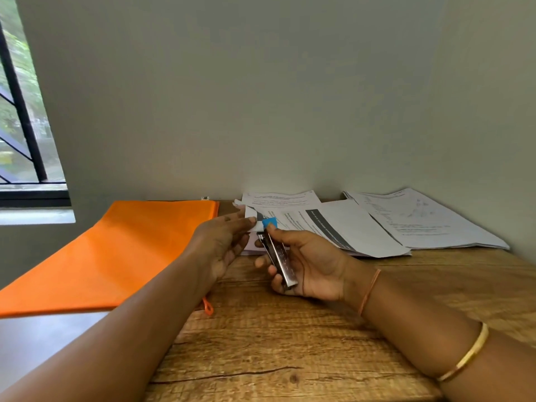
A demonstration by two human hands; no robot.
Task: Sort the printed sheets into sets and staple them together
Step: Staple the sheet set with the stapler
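The right hand (307, 262) is gripping a metal stapler (280, 256), its fingers curling round it and its thumb lying along the top. The left hand (223, 245) is reaching with nearly straight fingers, touching a small blue-and-white item (265, 223) at the stapler's nose. Printed sheets (348, 227) are lying just behind on the wooden table (290, 343), with an orange folder (116, 250) to the left.

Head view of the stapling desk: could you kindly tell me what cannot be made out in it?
1. Print on the printed sheets: too small and blurred in the head view.
2. Underside of the stapler: hidden by the right hand gripping it.
3. White and blue item: partly covered by both hands' fingertips; whether the left hand pinches it is unclear.
4. Tiny object by the wall: too small.
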